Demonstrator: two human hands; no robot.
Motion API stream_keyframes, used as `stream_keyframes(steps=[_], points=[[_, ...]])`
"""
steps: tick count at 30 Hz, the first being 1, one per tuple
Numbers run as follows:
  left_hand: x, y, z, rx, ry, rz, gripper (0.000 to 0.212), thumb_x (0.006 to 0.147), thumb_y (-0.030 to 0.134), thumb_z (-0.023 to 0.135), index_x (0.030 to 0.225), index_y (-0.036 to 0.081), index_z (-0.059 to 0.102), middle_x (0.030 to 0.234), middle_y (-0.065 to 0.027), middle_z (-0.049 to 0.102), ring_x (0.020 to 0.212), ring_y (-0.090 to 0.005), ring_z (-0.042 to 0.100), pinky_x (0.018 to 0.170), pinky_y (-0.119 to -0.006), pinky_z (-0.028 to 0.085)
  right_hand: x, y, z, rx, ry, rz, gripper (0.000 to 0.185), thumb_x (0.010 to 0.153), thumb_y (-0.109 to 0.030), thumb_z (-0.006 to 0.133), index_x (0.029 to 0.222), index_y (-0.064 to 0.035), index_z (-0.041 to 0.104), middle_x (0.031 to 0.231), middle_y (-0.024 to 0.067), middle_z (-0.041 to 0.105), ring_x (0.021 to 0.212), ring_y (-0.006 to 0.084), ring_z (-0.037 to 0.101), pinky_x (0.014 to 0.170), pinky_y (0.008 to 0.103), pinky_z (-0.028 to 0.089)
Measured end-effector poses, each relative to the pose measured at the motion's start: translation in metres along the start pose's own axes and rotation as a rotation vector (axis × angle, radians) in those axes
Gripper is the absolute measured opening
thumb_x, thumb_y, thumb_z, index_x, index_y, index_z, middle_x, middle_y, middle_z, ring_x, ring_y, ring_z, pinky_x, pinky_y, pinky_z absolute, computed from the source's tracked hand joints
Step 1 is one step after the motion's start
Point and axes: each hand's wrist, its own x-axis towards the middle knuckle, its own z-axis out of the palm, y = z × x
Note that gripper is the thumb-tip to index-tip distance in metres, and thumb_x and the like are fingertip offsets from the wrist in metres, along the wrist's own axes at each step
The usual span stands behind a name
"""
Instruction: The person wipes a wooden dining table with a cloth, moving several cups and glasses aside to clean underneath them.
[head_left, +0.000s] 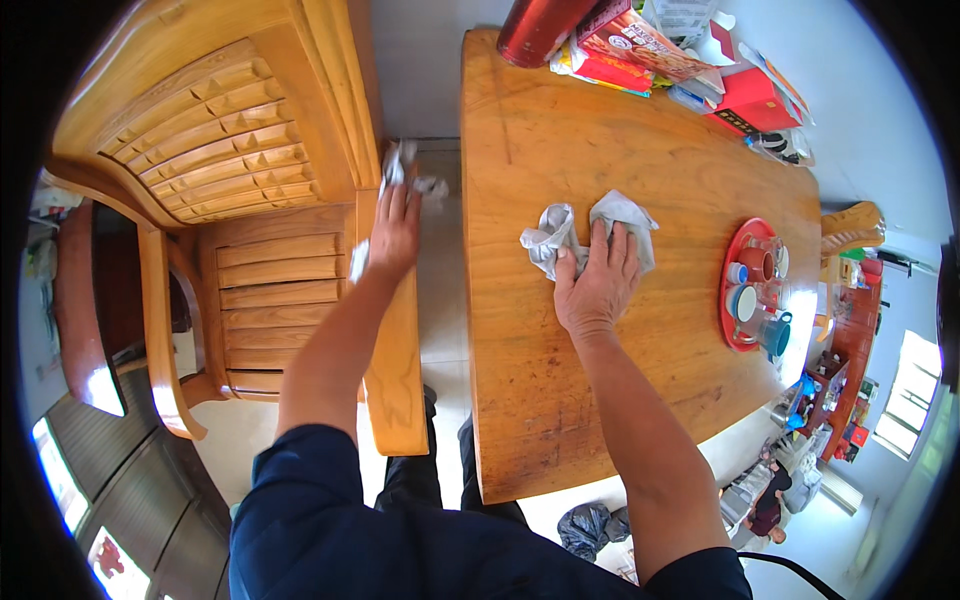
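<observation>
My left hand (395, 234) rests on the flat armrest (396, 390) of a wooden chair, palm down. Beneath its fingers is a crumpled white cloth (397, 161), blurred at its far end, with a strip showing beside the wrist. On the wooden table (540, 360), my right hand (602, 281) presses a second crumpled whitish cloth (621, 212) against the top. Its fingers are slightly spread, and a bunched part of the cloth lies left of the thumb. What the palms cover is hidden.
A red tray (729, 304) with cups and a teapot sits at the table's right side. Along the wall edge stand a red canister (536, 34), snack packages (637, 45) and a red box (754, 101). A black bag (589, 529) lies on the floor. Another person (769, 517) is far off.
</observation>
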Motion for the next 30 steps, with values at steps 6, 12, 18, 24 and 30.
stream_keyframes(steps=[6, 12, 18, 24, 30], points=[[-0.147, -0.003, -0.046, -0.233, -0.027, -0.332, 0.048, 0.089, -0.002, 0.056, 0.136, 0.002, 0.063, 0.145, -0.0271, 0.054, 0.134, -0.0489, 0.052, 0.113, -0.053, 0.045, -0.002, 0.003, 0.000, -0.027, -0.036, 0.035, 0.069, 0.097, -0.048, 0.061, 0.151, -0.0072, 0.050, 0.161, 0.0188, 0.040, 0.148, 0.0444, 0.033, 0.120, 0.0634, 0.026], [-0.031, -0.071, -0.056, -0.353, 0.137, -0.781, 0.045, 0.093, 0.006, 0.052, 0.137, 0.009, 0.062, 0.126, -0.0229, 0.063, 0.114, -0.0449, 0.062, 0.095, -0.053, 0.052, 0.000, 0.005, 0.004, -0.024, 0.011, 0.007, 0.067, 0.096, -0.047, 0.061, 0.149, -0.0076, 0.053, 0.159, 0.0197, 0.042, 0.148, 0.0446, 0.035, 0.118, 0.0630, 0.027], [-0.016, -0.034, -0.007, -0.255, 0.070, -0.665, 0.040, 0.092, 0.004, 0.057, 0.133, 0.007, 0.055, 0.142, -0.0297, 0.049, 0.122, -0.0509, 0.053, 0.103, -0.056, 0.048, 0.000, 0.003, 0.006, -0.023, 0.078, -0.039, 0.064, 0.095, -0.046, 0.063, 0.146, -0.0070, 0.056, 0.155, 0.0210, 0.048, 0.144, 0.0450, 0.039, 0.115, 0.0614, 0.031], [-0.122, 0.004, -0.045, -0.172, -0.054, -0.494, 0.046, 0.095, 0.006, 0.058, 0.141, 0.011, 0.055, 0.152, -0.0261, 0.043, 0.132, -0.0489, 0.049, 0.107, -0.055, 0.046, -0.001, -0.001, 0.006, -0.047, 0.054, -0.021, 0.065, 0.096, -0.048, 0.061, 0.147, -0.0087, 0.056, 0.156, 0.0192, 0.047, 0.145, 0.0424, 0.040, 0.115, 0.0601, 0.032], [-0.249, 0.079, -0.101, -0.157, -0.079, -0.460, 0.042, 0.095, 0.008, 0.059, 0.137, 0.007, 0.061, 0.152, -0.0273, 0.042, 0.139, -0.0495, 0.044, 0.112, -0.057, 0.042, 0.001, 0.007, 0.010, -0.091, -0.003, 0.043, 0.068, 0.097, -0.054, 0.057, 0.151, -0.0123, 0.053, 0.161, 0.0156, 0.043, 0.149, 0.0402, 0.035, 0.119, 0.0584, 0.030]])
